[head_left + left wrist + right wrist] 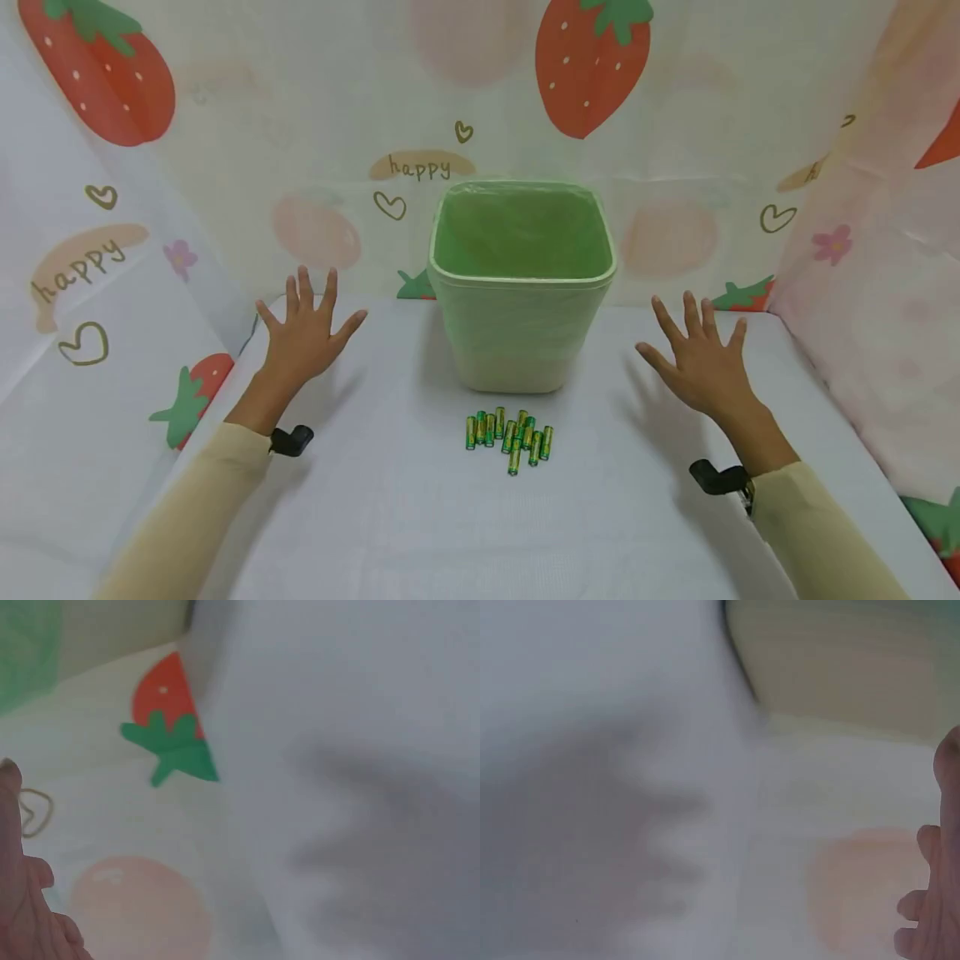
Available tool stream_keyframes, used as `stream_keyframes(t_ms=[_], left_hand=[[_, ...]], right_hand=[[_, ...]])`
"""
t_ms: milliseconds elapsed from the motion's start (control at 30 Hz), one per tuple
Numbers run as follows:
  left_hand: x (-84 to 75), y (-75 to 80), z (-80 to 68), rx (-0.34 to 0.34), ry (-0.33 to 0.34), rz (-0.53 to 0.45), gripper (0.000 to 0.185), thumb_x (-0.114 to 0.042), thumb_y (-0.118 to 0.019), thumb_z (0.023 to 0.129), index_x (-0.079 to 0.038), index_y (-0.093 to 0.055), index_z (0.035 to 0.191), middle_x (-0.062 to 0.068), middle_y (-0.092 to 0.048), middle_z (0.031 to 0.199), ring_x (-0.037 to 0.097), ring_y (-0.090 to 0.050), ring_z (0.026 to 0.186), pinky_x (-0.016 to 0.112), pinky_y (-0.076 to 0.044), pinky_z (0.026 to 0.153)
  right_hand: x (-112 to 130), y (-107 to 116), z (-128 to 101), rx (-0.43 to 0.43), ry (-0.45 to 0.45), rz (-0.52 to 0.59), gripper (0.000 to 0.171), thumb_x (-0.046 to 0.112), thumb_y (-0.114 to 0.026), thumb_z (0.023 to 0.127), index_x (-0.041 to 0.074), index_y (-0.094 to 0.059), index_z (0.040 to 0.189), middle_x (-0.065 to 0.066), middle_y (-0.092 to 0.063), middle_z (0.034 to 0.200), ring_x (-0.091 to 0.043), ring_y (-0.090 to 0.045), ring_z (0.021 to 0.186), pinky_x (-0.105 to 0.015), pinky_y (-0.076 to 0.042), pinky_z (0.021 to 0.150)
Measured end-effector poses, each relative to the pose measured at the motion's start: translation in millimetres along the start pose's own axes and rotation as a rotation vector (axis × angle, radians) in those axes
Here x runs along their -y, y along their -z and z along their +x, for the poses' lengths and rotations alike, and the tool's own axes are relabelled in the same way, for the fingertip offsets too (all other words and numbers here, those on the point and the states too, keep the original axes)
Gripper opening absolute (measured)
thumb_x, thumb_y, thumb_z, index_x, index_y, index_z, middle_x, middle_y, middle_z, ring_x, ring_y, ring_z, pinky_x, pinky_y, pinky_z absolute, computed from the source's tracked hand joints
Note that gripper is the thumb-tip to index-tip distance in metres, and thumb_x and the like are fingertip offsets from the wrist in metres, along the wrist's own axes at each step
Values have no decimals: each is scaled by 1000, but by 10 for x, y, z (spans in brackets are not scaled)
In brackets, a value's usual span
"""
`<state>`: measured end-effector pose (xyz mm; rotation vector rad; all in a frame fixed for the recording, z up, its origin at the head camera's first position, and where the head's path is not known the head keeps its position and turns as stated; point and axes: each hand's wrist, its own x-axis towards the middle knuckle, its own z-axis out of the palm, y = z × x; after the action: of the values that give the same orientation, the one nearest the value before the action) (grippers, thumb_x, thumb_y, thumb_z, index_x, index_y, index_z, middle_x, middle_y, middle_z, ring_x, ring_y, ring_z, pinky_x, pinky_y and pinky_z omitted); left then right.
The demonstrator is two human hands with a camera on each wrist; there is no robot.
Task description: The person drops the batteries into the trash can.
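A loose cluster of several green and yellow batteries lies on the white tabletop, in front of a light green bin. The bin stands upright, and its inside looks bare as far as it shows. To the left of the bin my left hand hovers over the table, fingers straight and spread. My right hand hovers likewise on the right side. Both hold nothing and touch neither bin nor batteries. Part of the left hand edges into the left wrist view, and part of the right hand into the right wrist view.
A white cloth covers the table. Behind it hangs a printed curtain with strawberries and hearts, and further printed cloth closes off both sides. A black wrist strap piece sits at the left cuff, another strap piece at the right.
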<state>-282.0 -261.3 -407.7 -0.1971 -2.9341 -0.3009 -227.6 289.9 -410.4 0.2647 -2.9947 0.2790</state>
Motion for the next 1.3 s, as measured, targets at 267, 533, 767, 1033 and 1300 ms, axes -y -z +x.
stream_keyframes(t_ms=[267,533,767,1033,1300], left_hand=[[-363,421,192,7,-96,-179,76,-61,-21,107,-16,-2,165,22,6,168,40,5,155,78,5,112],[-818,823,399,41,-220,-267,71,-52,-16,110,-9,-4,164,19,7,168,36,5,155,64,6,121],[-1185,990,554,108,-296,-309,68,-48,-16,111,-6,-2,163,12,11,169,25,12,155,49,6,125],[-1462,1053,684,174,-297,-376,73,-51,-21,110,-3,0,162,11,12,169,22,15,154,44,6,125],[-1687,970,785,200,-326,-409,66,-39,-16,113,5,-3,160,21,8,168,26,13,155,38,8,125]], right_hand=[[224,-65,-181,12,42,7,76,65,-32,104,22,-16,165,-24,-8,167,-49,-5,152,-77,11,111],[423,-164,-355,-26,111,32,71,55,-38,107,11,-28,162,-22,-22,165,-42,-17,153,-72,-3,117],[650,-290,-498,-53,185,75,64,48,-50,106,8,-42,155,-21,-43,156,-37,-37,146,-65,-18,119],[873,-478,-528,-77,307,161,55,38,-67,99,7,-57,144,-14,-63,138,-34,-61,124,-55,-45,107],[1014,-738,-537,-37,351,188,39,23,-79,91,9,-71,126,-9,-72,123,-28,-69,113,-47,-59,88]])
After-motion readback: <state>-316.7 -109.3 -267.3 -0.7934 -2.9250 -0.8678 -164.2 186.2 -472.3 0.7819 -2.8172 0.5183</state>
